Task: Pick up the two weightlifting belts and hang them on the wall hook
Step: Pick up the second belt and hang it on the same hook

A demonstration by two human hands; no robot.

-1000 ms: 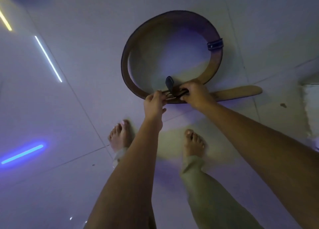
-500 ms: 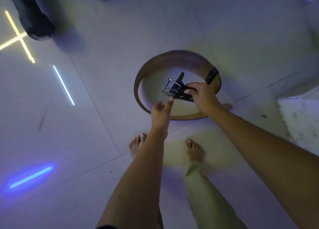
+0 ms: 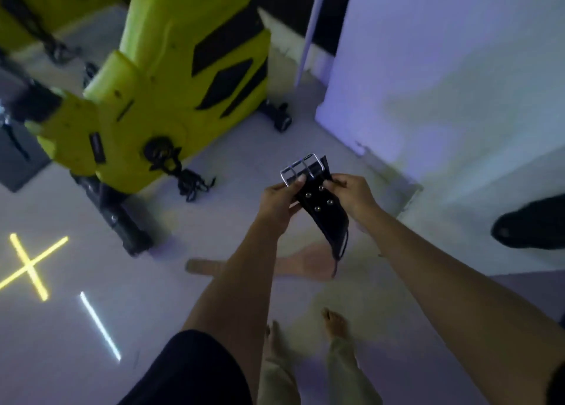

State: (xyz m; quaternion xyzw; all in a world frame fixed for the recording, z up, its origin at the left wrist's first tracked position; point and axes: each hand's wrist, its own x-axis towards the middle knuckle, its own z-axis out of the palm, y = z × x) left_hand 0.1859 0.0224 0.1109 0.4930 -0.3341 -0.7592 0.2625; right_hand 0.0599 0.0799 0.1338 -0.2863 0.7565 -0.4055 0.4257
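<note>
The belt [image 3: 324,209] is now off the floor and held up in front of the person, where half a second ago its loop still lay flat on the tiles. Its black buckle end with four rivets sits between the two hands, and the metal buckle [image 3: 302,168] sticks up above the fingers. The left hand [image 3: 279,201] pinches the buckle's lower edge, thumb on top; the right hand [image 3: 351,195] pinches the black end's right edge with curled fingers. The rest hangs down from the hands, and the tan strap [image 3: 308,262] trails low behind the left forearm, blurred, so whether its tip touches the floor [image 3: 153,297] cannot be told. The view has swung up: a yellow machine [image 3: 171,77] now stands at the left and a white wall [image 3: 443,68] at the right. Bare feet [image 3: 334,322] show below. A dark shape [image 3: 532,224] at the right edge is cut off and unclear.
</note>
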